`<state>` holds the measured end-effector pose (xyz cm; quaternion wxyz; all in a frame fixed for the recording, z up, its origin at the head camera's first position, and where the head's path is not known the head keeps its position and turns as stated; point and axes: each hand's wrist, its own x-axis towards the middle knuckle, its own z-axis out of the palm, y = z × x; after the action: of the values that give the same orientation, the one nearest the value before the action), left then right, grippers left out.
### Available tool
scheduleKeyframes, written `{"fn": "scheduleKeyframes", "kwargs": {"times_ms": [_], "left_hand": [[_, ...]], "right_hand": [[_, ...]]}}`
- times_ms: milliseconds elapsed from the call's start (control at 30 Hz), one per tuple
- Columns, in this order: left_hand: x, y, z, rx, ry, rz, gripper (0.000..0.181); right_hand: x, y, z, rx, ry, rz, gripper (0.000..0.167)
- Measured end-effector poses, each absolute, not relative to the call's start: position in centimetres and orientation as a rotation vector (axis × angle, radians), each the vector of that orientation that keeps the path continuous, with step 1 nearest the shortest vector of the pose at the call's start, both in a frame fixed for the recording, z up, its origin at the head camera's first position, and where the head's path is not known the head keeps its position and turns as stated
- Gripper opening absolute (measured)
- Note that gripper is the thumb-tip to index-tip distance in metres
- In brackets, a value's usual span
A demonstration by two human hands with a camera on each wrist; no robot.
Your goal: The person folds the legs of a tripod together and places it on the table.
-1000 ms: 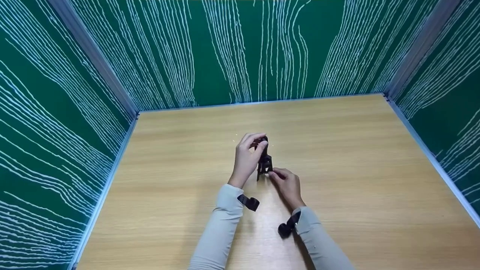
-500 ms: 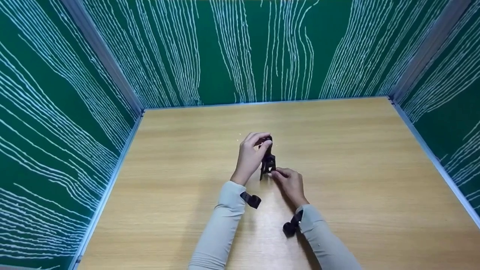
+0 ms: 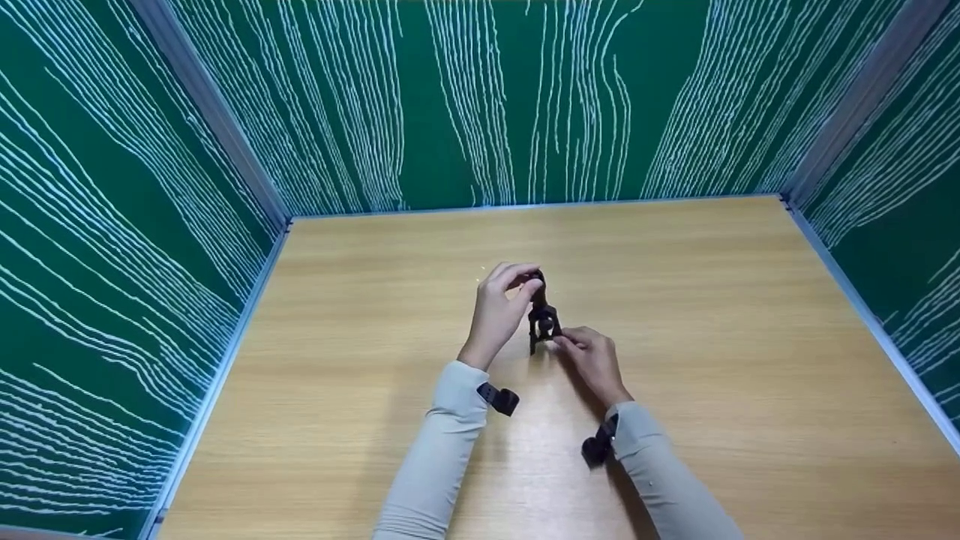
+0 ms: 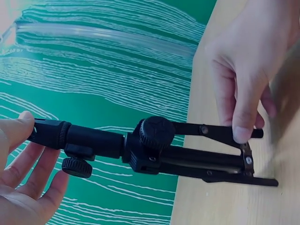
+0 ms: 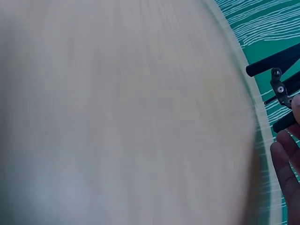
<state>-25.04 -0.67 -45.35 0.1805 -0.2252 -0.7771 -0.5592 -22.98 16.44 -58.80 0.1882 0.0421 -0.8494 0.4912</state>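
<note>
Between the two hands is a small black tripod, its round knobs and hinged legs plain in the left wrist view. My left hand grips its head end between thumb and fingers. Lower down, my right hand pinches one leg near its foot, thumb on top. The legs are partly spread, with metal-riveted braces joining them to the centre. In the right wrist view only the leg ends and part of the right hand show at the right edge.
A pale wooden table lies beneath the hands. Green walls with white wavy lines enclose it at the back and both sides. Each wrist wears a black strap camera, the left one and the right one.
My right hand has moved slightly right and up with the pinched leg. The tripod's legs look wider apart and its lower end has shifted right. The left hand keeps its grip.
</note>
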Motion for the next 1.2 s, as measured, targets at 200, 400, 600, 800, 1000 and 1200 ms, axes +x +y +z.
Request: {"fn": "scheduleKeyframes", "kwargs": {"times_ms": [200,400,600,800,1000,1200], "left_hand": [[-25.3,-1.0,-45.8,-0.58,-2.159,-1.662,0.023],[-25.2,-1.2,-46.0,-0.519,-2.12,-1.747,0.023],[-24.1,-2.1,-45.1,-0.425,-2.122,-1.812,0.022],[-24.5,-3.0,-46.9,-0.273,-2.133,-1.911,0.023],[-25.8,-3.5,-49.8,-0.162,-2.105,-2.009,0.025],[-27.0,-3.9,-53.1,-0.091,-2.09,-1.989,0.026]], "right_hand": [[-23.5,17.8,-58.1,0.224,-2.401,1.265,0.014],[-23.9,19.3,-57.3,0.318,-2.416,1.115,0.011],[-24.3,20.7,-56.4,0.353,-2.457,1.016,0.009],[-24.7,21.6,-56.1,0.407,-2.496,0.896,0.009],[-24.9,21.8,-55.7,0.433,-2.526,0.831,0.008],[-25.0,21.6,-55.6,0.445,-2.532,0.806,0.009]]}}
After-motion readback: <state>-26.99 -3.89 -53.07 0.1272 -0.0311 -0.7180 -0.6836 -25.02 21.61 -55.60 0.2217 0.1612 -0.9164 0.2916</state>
